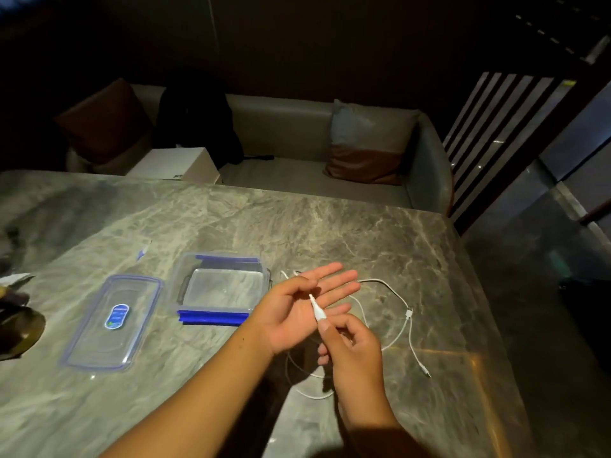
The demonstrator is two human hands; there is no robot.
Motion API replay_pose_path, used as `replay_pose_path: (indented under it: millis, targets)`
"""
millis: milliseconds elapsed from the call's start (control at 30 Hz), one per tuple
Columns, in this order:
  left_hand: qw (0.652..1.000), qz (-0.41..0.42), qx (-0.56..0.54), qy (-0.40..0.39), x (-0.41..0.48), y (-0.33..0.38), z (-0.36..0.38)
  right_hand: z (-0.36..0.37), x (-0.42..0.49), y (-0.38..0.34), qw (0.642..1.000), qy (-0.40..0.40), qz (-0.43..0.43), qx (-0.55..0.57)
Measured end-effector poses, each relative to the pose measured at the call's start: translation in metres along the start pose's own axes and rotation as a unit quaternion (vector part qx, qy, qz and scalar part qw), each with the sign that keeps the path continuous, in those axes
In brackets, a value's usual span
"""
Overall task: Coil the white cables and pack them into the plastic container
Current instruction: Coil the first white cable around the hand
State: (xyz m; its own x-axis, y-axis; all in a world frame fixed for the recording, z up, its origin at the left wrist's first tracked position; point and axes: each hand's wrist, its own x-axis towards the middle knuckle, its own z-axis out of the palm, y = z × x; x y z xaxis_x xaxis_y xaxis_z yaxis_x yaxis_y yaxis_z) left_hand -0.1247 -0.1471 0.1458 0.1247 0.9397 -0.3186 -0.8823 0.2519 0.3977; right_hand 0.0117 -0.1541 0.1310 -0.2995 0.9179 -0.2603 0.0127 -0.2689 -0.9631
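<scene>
A white cable is spread in loose loops on the marbled table, right of centre in the lower half of the frame. One plug end is lifted off the surface: it is pinched between thumb and forefinger of the right hand, whose remaining fingers are curled under. The plug's long axis runs diagonally, from the pinch at lower right up and left across the palm of the left hand. That left hand is held flat and open, fingers stretched toward the upper right, thumb bent over the plug's tip; whether the thumb presses on it cannot be told. So the left hand is closing on nothing firmly, and the right is holding the plug.

From the pinch the cable drops below both hands, loops toward the bottom of the frame, then swings out right past a small inline block to a far connector lying on the table. Whether this is one cable or several (the loops cross under the hands) is not clear.

The coming move is judged to be winding around the open left palm, the slack being drawn in from the right and below, so the right hand is the nearer one to the free length.

The clear plastic container stands open just left of the left hand, apparently empty, and its lid lies flat further left.
</scene>
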Motion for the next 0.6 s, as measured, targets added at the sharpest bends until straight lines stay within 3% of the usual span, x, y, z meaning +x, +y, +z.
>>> replay_pose_path:
  millis: [200, 400, 600]
  targets:
    - [0.999, 0.034, 0.039, -0.003, -0.036, 0.024, -0.012, 0.041, -0.014, -0.004, 0.99, -0.004, 0.08, 0.113]
    - [0.99, 0.031, 0.133, -0.027, -0.067, 0.058, -0.018, 0.072, -0.025, -0.011, 0.993, -0.062, 0.062, 0.072]
    - [0.982, 0.003, 0.175, -0.073, -0.08, 0.079, -0.015, 0.089, -0.028, -0.024, 0.996, -0.069, 0.025, 0.041]
